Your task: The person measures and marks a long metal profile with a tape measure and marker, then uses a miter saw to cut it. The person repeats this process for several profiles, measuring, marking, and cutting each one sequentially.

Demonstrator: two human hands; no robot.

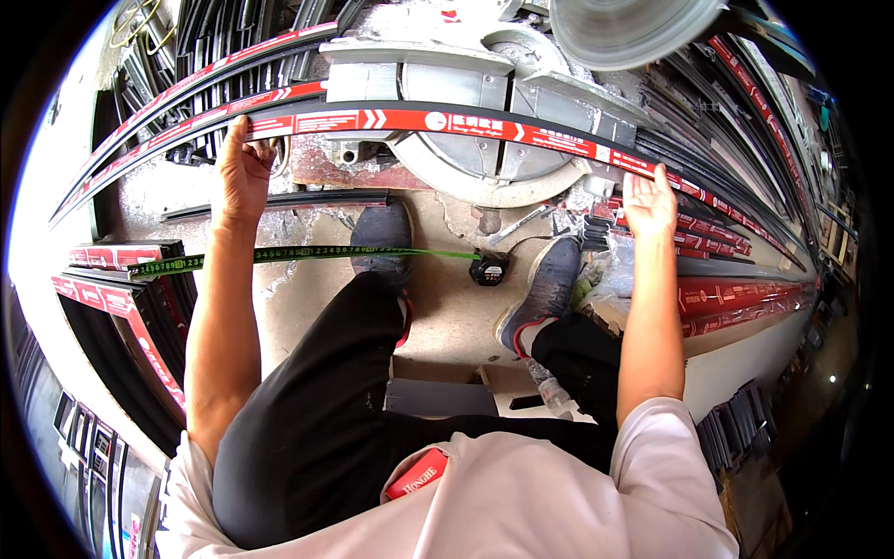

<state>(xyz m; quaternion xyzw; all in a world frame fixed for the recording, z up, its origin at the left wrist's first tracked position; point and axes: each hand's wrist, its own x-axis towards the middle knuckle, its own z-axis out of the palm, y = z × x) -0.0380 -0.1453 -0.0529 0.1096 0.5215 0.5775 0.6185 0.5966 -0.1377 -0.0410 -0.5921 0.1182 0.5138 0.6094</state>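
A long dark metal profile [559, 140] with a red printed film along it spans the view from left to right, held in both hands across the front of a mitre saw [456, 163]. My left hand [244, 168] grips it left of the saw, index finger up against its face and the other fingers curled. To the right of the saw, my right hand [650, 200] is turned palm up, its fingers hooked at the profile's lower edge; part of its grip is hidden. The round saw blade [633, 33] stands above the profile.
A black tape measure [489, 268] lies on the floor between my shoes, its green tape [307, 252] drawn out leftward onto stacked red-filmed profiles [126, 256]. More profiles [736, 296] lie at right. Dark offcuts [233, 56] crowd the back left. A plastic bottle [551, 387] lies near my leg.
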